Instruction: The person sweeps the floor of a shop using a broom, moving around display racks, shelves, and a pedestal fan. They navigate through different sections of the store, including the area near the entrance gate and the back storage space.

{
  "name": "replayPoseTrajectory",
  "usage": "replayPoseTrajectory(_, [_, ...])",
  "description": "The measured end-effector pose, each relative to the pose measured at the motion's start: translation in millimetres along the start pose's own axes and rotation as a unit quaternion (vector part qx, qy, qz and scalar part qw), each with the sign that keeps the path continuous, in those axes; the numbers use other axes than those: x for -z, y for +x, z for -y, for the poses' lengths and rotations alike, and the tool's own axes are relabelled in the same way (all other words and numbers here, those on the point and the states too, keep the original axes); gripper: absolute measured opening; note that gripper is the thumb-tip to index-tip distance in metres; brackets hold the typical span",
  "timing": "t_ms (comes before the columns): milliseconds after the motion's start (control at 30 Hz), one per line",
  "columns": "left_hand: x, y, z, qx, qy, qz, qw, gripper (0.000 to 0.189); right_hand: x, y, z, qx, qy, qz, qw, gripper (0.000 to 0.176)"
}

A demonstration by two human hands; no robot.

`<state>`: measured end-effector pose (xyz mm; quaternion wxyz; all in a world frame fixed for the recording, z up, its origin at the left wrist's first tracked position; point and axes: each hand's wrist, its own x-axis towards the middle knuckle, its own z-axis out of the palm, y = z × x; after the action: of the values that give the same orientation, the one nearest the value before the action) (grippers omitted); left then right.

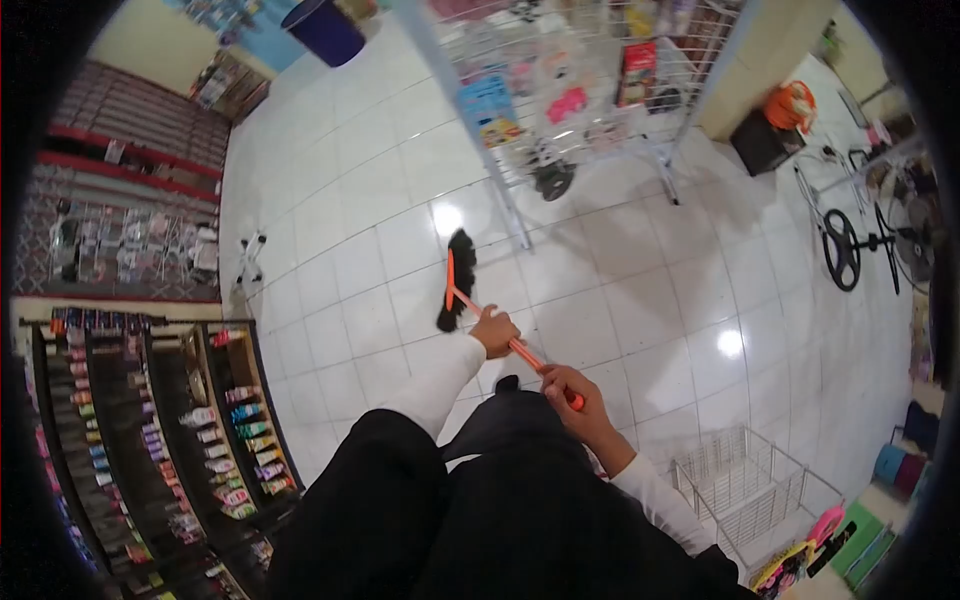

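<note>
An orange-handled broom point(459, 275) with dark bristles rests its head on the white tiled floor, ahead of my body. My left hand point(495, 332) is wrapped round the handle just above the broom head. Closer to me and to the right, my right hand point(582, 402) grips the same handle near its end, which sticks out below the fingers. The handle slants from upper left to lower right between the two hands.
A white wire display rack point(590, 95) with hanging goods stands ahead. Product shelves point(215, 430) line the left. A wire basket point(745, 490) lies at the lower right, a dark box point(762, 142) at the upper right. A purple bin point(325, 32) stands at the top.
</note>
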<state>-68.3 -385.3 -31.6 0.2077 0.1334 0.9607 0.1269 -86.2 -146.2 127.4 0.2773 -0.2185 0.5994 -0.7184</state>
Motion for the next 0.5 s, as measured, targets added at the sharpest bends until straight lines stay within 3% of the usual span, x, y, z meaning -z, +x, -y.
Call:
replayPoseTrajectory(33, [4, -7, 14, 0.055, 0.023, 0.031, 0.998, 0.027, -15, 6, -9, -0.019, 0.001, -0.009, 1.0, 0.01])
replayPoseTrajectory(133, [-4, -27, 47, 0.135, -0.019, -0.103, 0.985, 0.034, -46, 22, -25, -0.085, 0.002, -0.027, 0.996, 0.01])
replayPoseTrajectory(200, [-2, -33, 50, 0.174, -0.094, -0.208, 0.958, 0.036, -55, 28, -12, -0.076, 0.0, -0.053, 0.996, 0.011])
replayPoseTrajectory(300, [45, -40, 28, 0.08, -0.183, -0.282, 0.938, 0.041, -63, 30, 69, -0.075, -0.039, -0.07, 0.994, 0.011])
replayPoseTrajectory(400, [112, -73, -27, -0.032, -0.254, -0.322, 0.912, 0.044, -70, 18, 150, 0.054, -0.074, -0.028, 0.995, 0.012])
replayPoseTrajectory(500, [126, -94, -53, -0.096, -0.269, -0.262, 0.922, 0.039, -96, 20, 200, 0.094, -0.044, 0.058, 0.993, 0.015])
